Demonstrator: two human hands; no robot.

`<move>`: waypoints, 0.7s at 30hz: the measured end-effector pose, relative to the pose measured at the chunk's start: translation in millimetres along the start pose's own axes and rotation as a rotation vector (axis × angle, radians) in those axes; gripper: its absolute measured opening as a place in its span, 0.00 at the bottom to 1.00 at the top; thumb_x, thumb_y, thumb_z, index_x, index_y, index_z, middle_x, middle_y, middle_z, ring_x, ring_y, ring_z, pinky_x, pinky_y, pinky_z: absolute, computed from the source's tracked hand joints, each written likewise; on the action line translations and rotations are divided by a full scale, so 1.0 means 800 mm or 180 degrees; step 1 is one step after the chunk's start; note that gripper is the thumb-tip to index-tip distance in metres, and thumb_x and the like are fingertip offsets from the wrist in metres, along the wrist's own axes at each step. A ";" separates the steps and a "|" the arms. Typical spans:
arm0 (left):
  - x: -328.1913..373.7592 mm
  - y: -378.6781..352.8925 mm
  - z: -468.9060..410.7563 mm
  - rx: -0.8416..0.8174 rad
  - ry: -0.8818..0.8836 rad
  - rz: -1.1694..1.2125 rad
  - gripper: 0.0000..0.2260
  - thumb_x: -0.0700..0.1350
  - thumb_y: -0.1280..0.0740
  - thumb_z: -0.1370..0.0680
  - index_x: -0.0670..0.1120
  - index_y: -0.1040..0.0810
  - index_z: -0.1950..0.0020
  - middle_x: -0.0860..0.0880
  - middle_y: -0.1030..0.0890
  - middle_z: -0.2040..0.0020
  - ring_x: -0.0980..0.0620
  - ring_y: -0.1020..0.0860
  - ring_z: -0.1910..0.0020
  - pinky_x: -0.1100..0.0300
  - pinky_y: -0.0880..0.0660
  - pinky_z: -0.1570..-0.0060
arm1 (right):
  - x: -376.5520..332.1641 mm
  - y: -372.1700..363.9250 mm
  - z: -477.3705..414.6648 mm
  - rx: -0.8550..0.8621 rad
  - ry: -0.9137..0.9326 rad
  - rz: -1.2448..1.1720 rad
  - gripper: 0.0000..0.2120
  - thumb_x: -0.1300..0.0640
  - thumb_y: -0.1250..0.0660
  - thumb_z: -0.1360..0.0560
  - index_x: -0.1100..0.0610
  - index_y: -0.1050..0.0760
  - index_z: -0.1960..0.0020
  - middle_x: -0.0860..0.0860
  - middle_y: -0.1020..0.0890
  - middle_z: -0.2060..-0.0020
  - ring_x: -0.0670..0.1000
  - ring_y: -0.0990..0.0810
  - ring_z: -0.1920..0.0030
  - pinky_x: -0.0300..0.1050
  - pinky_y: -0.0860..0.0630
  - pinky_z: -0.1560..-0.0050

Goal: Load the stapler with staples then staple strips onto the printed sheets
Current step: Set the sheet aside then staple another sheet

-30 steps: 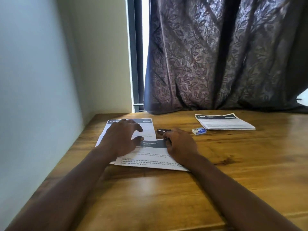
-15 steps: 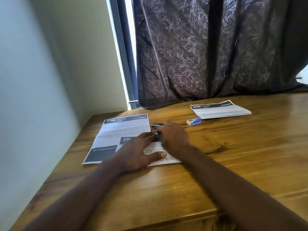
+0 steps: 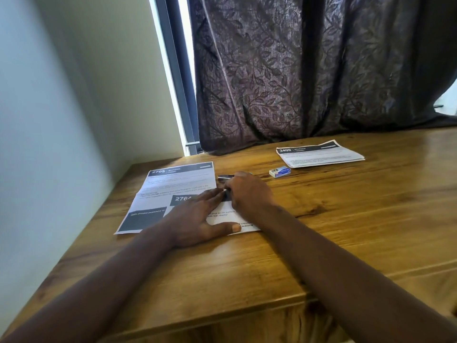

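Two printed sheets lie overlapped on the wooden table: one headed 2705 [image 3: 180, 179] at the back left, another headed 276 [image 3: 228, 217] partly over it. My left hand [image 3: 197, 219] presses flat on the nearer sheet, fingers spread. My right hand [image 3: 247, 194] is closed over a small dark stapler [image 3: 225, 177], whose front end sticks out beyond my fingers at the sheet's top edge. A small blue and white staple box [image 3: 280, 172] sits to the right. Whether a strip lies under my hands is hidden.
A stack of printed sheets headed 3409 [image 3: 320, 154] lies at the back right. A dark patterned curtain [image 3: 309, 70] hangs down to the table's far edge. A pale wall [image 3: 49, 120] runs along the left side. The table's front edge [image 3: 222, 315] is close below my forearms.
My left hand slid from the far sheet down onto the nearer sheet and flattened there. My right hand stayed on the stapler. The view shifted left and tilted.
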State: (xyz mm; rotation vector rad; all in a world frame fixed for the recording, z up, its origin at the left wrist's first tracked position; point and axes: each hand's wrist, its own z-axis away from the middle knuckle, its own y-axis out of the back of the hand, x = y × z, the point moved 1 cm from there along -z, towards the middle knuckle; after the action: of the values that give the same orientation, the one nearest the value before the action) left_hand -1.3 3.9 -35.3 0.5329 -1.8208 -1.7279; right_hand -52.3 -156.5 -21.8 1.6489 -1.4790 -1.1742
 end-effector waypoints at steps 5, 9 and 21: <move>-0.002 0.000 0.007 -0.0157 0.0070 -0.0078 0.50 0.83 0.63 0.35 0.59 0.60 0.17 0.56 0.56 0.16 0.54 0.55 0.17 0.51 0.54 0.21 | -0.003 0.004 0.002 -0.0085 0.0053 0.0162 0.16 0.57 0.32 0.21 0.52 0.23 0.34 0.52 0.22 0.40 0.52 0.22 0.42 0.46 0.25 0.43; -0.014 0.001 0.018 -0.0092 0.0373 -0.0139 0.48 0.80 0.69 0.33 0.58 0.60 0.17 0.56 0.59 0.16 0.57 0.61 0.18 0.47 0.60 0.20 | -0.003 0.007 0.003 -0.0087 0.0129 0.0371 0.16 0.59 0.32 0.21 0.53 0.23 0.33 0.53 0.21 0.41 0.52 0.21 0.43 0.45 0.24 0.45; -0.018 -0.002 0.021 -0.0070 0.0633 -0.0237 0.32 0.68 0.59 0.18 0.57 0.59 0.16 0.55 0.59 0.16 0.54 0.61 0.17 0.41 0.61 0.20 | -0.053 0.002 -0.002 -0.0745 -0.0504 0.1491 0.22 0.45 0.35 0.21 0.53 0.28 0.30 0.58 0.26 0.33 0.61 0.29 0.33 0.58 0.30 0.38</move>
State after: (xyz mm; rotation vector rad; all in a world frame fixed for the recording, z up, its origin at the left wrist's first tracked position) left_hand -1.2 25.8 -38.7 0.7442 -1.6595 -1.6764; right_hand -50.9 -115.3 -10.9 1.0001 -1.6382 -1.1718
